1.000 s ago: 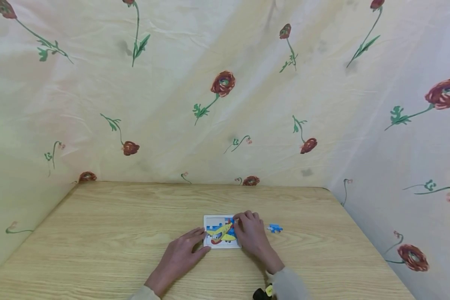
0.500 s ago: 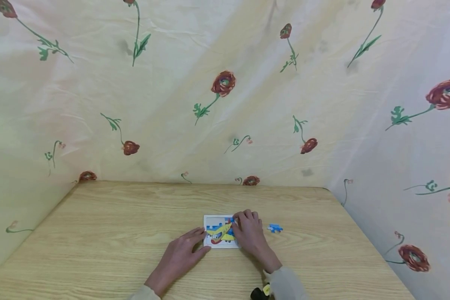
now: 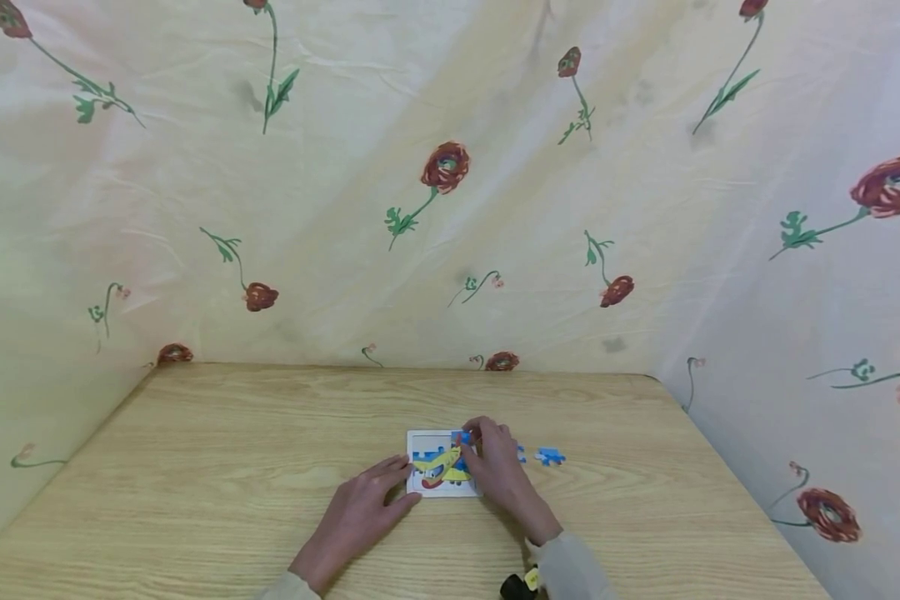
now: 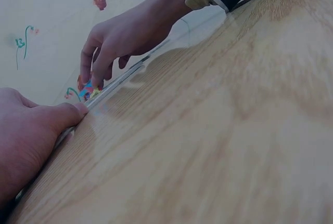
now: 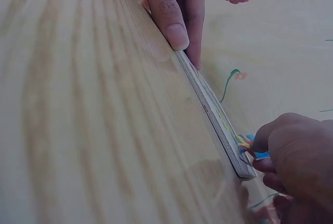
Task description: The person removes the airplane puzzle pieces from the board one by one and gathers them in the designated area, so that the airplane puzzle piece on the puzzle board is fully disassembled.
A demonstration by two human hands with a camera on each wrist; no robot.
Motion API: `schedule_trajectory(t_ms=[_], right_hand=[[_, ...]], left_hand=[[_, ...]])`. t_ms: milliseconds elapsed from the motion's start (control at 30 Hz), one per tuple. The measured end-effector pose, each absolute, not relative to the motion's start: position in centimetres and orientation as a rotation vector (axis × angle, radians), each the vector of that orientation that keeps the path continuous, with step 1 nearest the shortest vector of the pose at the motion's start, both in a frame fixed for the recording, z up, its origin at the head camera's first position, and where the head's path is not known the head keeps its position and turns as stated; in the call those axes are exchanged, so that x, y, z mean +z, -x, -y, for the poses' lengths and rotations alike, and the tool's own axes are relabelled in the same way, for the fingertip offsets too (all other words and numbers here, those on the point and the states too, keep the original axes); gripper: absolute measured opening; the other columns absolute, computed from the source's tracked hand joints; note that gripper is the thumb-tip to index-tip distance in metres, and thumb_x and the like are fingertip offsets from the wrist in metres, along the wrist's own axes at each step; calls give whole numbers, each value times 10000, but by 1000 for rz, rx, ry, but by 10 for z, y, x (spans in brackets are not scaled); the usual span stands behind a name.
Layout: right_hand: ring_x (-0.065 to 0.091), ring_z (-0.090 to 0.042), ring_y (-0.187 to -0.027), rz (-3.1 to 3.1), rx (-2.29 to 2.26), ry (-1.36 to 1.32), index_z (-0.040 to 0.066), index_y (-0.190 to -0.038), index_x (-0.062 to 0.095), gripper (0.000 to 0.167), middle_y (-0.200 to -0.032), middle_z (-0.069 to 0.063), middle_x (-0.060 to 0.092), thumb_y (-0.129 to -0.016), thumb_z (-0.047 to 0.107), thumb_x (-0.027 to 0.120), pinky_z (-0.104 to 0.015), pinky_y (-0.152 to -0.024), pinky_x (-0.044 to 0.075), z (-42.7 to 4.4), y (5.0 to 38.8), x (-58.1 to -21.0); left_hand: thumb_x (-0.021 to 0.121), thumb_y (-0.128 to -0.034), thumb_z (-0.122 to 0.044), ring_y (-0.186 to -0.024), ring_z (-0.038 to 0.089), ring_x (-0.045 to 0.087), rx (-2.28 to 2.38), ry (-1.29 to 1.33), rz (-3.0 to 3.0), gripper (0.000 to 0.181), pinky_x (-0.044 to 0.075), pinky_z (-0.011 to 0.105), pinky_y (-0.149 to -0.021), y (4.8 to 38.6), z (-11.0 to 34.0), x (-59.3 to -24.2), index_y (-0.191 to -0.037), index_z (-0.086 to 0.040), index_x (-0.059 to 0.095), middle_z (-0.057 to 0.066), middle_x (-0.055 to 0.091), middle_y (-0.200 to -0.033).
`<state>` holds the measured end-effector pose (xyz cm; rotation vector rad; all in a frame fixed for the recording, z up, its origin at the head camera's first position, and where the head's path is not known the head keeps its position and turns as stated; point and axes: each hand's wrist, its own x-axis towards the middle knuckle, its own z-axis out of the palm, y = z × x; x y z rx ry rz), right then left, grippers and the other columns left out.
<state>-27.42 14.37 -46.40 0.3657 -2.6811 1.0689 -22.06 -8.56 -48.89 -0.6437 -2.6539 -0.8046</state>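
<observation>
Head view, right hand (image 3: 495,462) pinching puzzle piece (image 5: 261,155), yellow label (image 3: 532,578) unreadable.

The right hand (image 3: 497,467) partly hides the puzzle (image 3: 439,468).

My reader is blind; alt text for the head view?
A person's left hand touches a partly filled airplane jigsaw on a wooden table while the right hand pinches a piece. Blue pieces lie to the right, flowered cloth behind.
</observation>
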Motion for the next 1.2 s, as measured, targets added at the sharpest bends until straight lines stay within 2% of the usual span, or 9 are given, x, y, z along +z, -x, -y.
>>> schedule_trajectory(t_ms=[367,633,1200], right_hand=[[483,-185,-888,2673,1131,-371,43,-1204,644,203,-921,20,570,-1003,55,676,-293,-738,425,-144,277,-465],[520,-182,-905,2636,1256,-375,41,-1237,636,212,-969,-11,581,-1025,52,642,-257,-727,474,-149,276,-464],[568,-209,-927,2538,1366,-313,-4,-1230,628,222,-993,-69,613,-1008,-3,632,-257,-728,497,-194,270,-463]], left_hand=[[698,-993,-421,-1279,288,617,-810,641,2648,500,535,500,-995,219,86,-489,-1302,-29,711,130,650,-1386],[702,-992,-413,-1281,288,615,-805,644,2645,494,535,502,-995,220,86,-489,-1300,-27,712,128,651,-1385],[711,-982,-422,-1281,278,617,-802,628,2659,493,539,504,-988,220,88,-493,-1300,-45,717,105,650,-1390]])
